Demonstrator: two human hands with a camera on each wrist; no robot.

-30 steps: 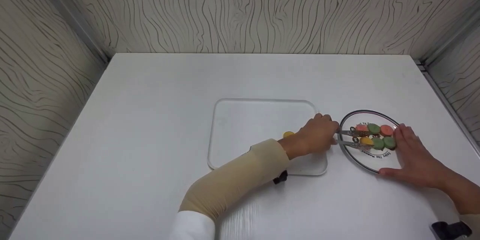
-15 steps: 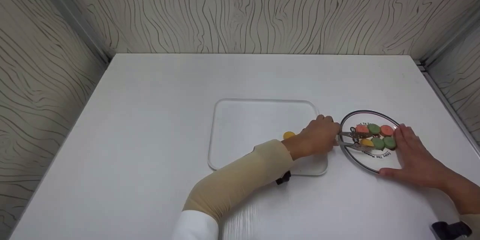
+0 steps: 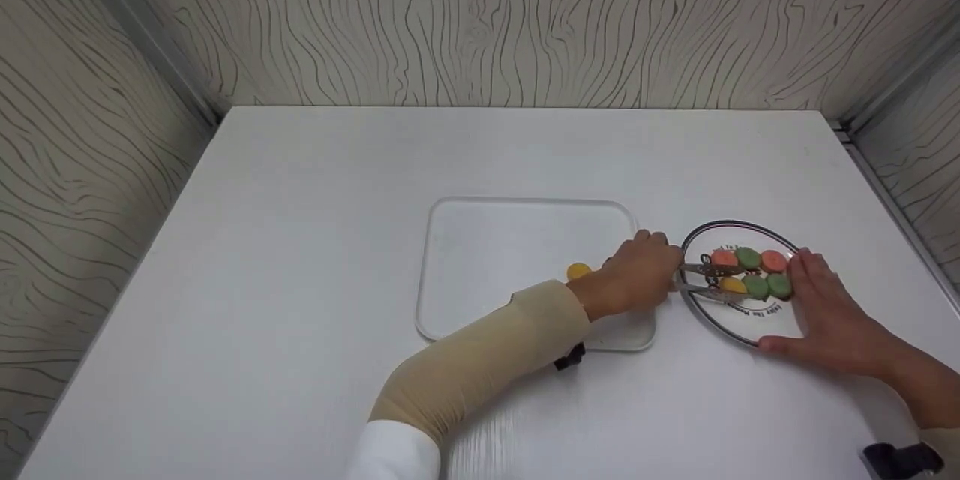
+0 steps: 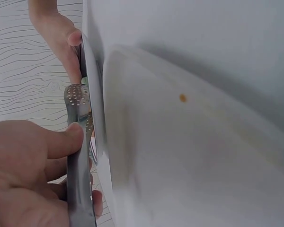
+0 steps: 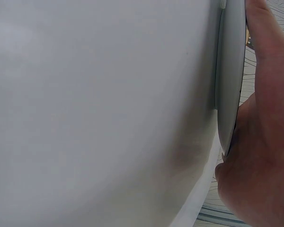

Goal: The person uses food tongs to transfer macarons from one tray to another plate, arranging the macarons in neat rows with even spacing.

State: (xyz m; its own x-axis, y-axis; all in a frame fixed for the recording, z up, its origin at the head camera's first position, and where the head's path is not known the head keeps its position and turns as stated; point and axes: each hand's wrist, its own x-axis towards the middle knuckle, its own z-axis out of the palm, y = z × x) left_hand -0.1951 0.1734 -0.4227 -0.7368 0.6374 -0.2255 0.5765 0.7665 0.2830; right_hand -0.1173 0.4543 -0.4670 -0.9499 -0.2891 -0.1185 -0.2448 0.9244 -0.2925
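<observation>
My left hand (image 3: pixel 641 268) grips metal tongs (image 3: pixel 714 292), thumb pressed along one arm in the left wrist view. The perforated tips (image 4: pixel 77 97) are spread over the round plate (image 3: pixel 776 324), which has a dark-lined rim and printed lettering. Between and beside the tips lies a yellow macaron-like piece (image 3: pixel 733 285). Green pieces (image 3: pixel 756 286) and pink pieces (image 3: pixel 773 261) sit close by in two rows. My right hand (image 3: pixel 836 326) rests against the plate's right side, fingers extended by the pieces and thumb at the front rim.
A white rounded tray (image 3: pixel 495 255) lies left of the plate, partly under my left forearm. Another yellow piece (image 3: pixel 577 270) is on it, next to my left wrist. Patterned walls (image 3: pixel 480 22) stand behind and beside the white table (image 3: pixel 300 240).
My left hand has shifted slightly right, and the nearer tong arm has moved a little toward the front, off the yellow piece. The right hand and plate have stayed still.
</observation>
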